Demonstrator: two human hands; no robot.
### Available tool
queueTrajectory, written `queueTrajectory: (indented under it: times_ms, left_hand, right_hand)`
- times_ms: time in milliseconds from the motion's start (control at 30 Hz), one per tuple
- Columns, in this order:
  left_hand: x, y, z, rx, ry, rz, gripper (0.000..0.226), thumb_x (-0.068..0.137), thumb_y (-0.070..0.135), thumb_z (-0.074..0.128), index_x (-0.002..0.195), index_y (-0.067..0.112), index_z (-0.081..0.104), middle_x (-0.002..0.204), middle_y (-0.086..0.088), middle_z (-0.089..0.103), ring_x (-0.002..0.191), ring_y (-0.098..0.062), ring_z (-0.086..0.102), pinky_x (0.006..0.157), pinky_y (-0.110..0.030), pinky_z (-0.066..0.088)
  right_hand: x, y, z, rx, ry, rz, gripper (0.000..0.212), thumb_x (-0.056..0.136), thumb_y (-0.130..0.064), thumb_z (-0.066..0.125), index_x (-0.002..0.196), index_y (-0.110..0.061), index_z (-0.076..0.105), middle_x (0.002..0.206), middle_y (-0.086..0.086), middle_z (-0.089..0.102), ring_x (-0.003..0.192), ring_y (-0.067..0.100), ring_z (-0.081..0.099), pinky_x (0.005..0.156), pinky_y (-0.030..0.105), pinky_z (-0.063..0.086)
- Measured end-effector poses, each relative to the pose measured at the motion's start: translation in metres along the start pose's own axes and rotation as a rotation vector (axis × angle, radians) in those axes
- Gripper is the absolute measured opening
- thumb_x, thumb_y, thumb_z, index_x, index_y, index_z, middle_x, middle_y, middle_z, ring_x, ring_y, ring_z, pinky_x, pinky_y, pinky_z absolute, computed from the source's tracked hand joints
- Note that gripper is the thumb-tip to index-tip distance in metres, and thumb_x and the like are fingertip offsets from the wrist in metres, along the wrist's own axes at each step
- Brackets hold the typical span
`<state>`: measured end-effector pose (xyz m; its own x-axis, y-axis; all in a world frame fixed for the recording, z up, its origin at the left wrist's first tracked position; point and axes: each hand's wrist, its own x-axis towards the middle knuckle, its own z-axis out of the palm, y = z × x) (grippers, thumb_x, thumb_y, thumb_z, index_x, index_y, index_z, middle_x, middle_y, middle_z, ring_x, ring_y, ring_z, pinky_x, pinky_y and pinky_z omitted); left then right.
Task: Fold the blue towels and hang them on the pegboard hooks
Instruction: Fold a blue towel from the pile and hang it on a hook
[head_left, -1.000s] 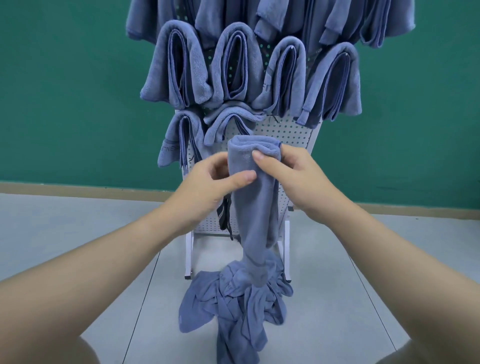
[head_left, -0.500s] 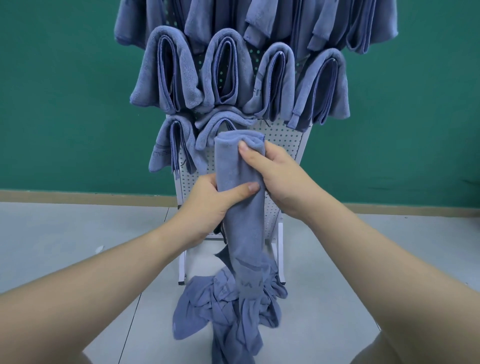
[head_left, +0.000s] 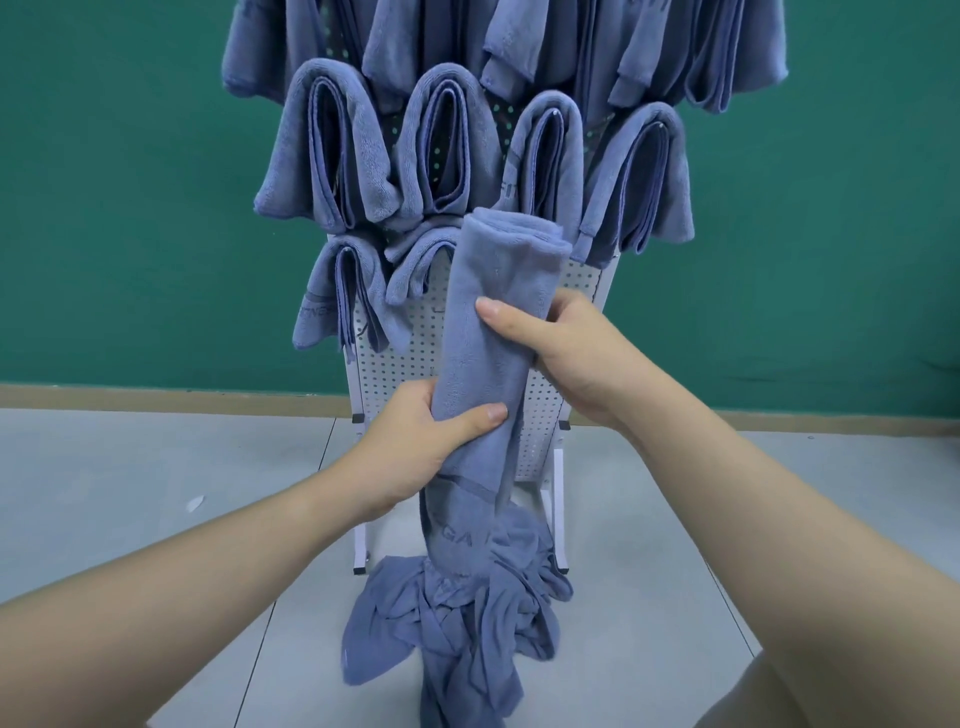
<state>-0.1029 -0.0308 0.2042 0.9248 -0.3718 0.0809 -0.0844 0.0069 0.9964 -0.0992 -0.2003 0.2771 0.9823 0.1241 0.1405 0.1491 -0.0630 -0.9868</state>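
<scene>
Nearest the camera, two bare forearms reach forward over a pale grey tiled floor (head_left: 130, 467). A crumpled heap of thin blue-grey towels (head_left: 457, 623) lies on that floor at the foot of a stand, spreading to the left and trailing toward the bottom edge of the view.

Above the heap, both hands hold a long folded blue terry towel (head_left: 493, 332) upright. The left hand (head_left: 415, 447) grips its lower part, thumb across the front and fingers wrapped behind. The right hand (head_left: 566, 353) grips it higher up, thumb pressed on the front face and fingers curled round the right edge. The towel's rounded folded top stands above the right hand, in front of the board, and its lower end, bearing a woven band and faint lettering, hangs down onto the heap.

Behind the towel stands a white perforated metal pegboard (head_left: 395, 353) on white legs (head_left: 361, 540). Folded blue towels hang on it in looped rows (head_left: 332, 150): two in the lowest row at left, four in the row above, and more at the top, cut off by the frame. Whether the held towel touches a hook cannot be told.

Farthest back is a dark green wall (head_left: 130, 208) with a tan skirting strip (head_left: 156, 397) along its base.
</scene>
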Motion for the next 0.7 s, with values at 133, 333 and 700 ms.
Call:
queueTrajectory:
  times_ms: [133, 333, 700]
  left_hand:
    - [-0.001, -0.008, 0.004, 0.038, 0.006, -0.034, 0.018, 0.091, 0.023, 0.078, 0.106, 0.016, 0.073, 0.097, 0.004, 0.08, 0.091, -0.013, 0.077, 0.077, -0.025, 0.06]
    - [-0.003, -0.025, 0.015, 0.069, -0.05, -0.089, 0.007, 0.094, 0.021, 0.074, 0.098, 0.015, 0.074, 0.087, 0.008, 0.079, 0.082, -0.005, 0.074, 0.069, -0.016, 0.054]
    - [-0.013, -0.039, 0.01, 0.271, -0.252, -0.171, 0.021, 0.099, 0.029, 0.067, 0.099, 0.011, 0.077, 0.093, -0.001, 0.08, 0.085, -0.002, 0.072, 0.077, -0.015, 0.054]
  right_hand:
    - [0.001, -0.002, 0.001, 0.176, 0.128, -0.042, 0.013, 0.099, -0.018, 0.068, 0.108, -0.01, 0.073, 0.109, 0.006, 0.079, 0.104, 0.019, 0.074, 0.094, 0.034, 0.059]
    - [0.009, -0.01, -0.012, 0.331, 0.264, -0.092, 0.01, 0.099, -0.013, 0.068, 0.107, -0.008, 0.07, 0.105, 0.007, 0.079, 0.103, 0.021, 0.075, 0.095, 0.037, 0.059]
    - [0.007, -0.013, -0.044, 0.393, 0.404, -0.062, 0.034, 0.098, -0.017, 0.07, 0.128, -0.001, 0.066, 0.119, 0.011, 0.076, 0.109, 0.021, 0.074, 0.096, 0.036, 0.06]
